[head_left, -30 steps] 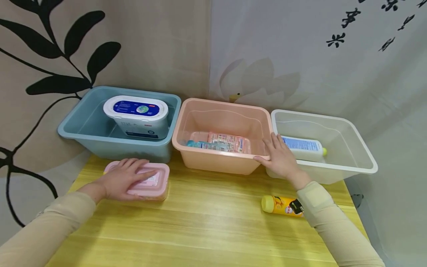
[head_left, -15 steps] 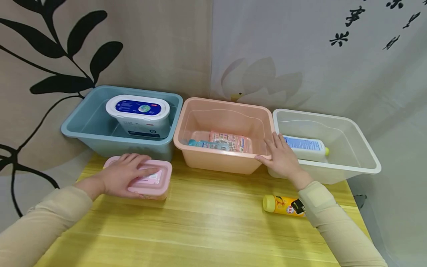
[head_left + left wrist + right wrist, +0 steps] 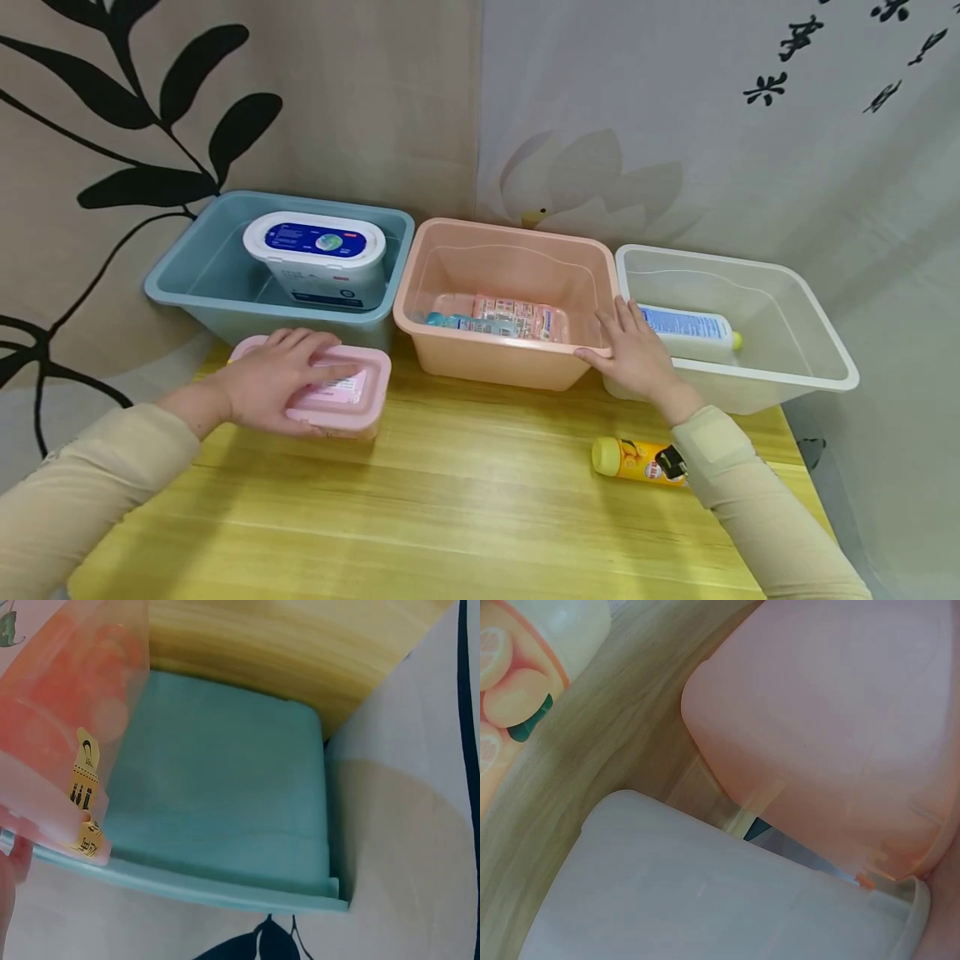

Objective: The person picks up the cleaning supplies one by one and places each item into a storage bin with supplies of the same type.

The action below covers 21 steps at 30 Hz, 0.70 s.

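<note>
My left hand [image 3: 273, 385] grips a pink lidded plastic box [image 3: 360, 383] from above, fingers spread over its lid, close in front of the blue bin [image 3: 225, 312]. In the left wrist view the box's see-through side [image 3: 82, 690] shows orange-red contents and a yellow printed seal [image 3: 86, 780]. My right hand [image 3: 637, 354] rests with extended fingers where the rims of the peach bin [image 3: 510, 362] and the white bin [image 3: 787, 385] meet. A yellow-capped orange bottle [image 3: 633, 458] lies on the table near my right sleeve, which partly covers it.
A white oval-lidded tub [image 3: 322, 271] stands in the blue bin. The peach bin holds a small blue-capped bottle [image 3: 472, 324] and a pink printed pack [image 3: 536, 317]. A white bottle [image 3: 690, 329] lies in the white bin. Curtains [image 3: 375, 100] hang behind the wooden table [image 3: 480, 508].
My left hand has shifted the pink box a little away from me, closer to the blue bin. The right hand stays at the rims. The head view has turned slightly.
</note>
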Each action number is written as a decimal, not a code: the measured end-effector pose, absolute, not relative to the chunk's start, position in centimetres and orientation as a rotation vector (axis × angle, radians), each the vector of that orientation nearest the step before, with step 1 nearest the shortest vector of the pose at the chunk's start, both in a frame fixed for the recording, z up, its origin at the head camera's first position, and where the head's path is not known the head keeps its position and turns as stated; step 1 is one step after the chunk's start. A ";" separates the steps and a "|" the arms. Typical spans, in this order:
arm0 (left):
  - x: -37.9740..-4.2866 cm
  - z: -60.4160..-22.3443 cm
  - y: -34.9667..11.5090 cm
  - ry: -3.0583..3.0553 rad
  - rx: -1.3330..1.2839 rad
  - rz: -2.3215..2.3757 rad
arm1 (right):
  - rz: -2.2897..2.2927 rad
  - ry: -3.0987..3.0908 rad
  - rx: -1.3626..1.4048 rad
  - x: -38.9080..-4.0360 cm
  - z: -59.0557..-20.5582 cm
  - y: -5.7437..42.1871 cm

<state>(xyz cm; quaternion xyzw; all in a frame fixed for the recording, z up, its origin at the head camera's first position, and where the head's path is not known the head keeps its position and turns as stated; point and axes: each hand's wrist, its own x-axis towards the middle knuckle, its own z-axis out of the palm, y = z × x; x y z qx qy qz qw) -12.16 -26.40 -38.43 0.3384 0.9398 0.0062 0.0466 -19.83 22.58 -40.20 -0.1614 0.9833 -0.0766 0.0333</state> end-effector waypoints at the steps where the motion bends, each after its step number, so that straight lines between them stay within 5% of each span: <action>1: -12.2 -38.2 -26.4 2.869 1.029 0.019 | -0.236 3.025 -0.498 -19.8 -40.2 22.6; 21: -12.4 -33.8 -26.5 2.929 1.014 0.017 | -0.230 3.024 -0.500 -19.9 -40.4 22.7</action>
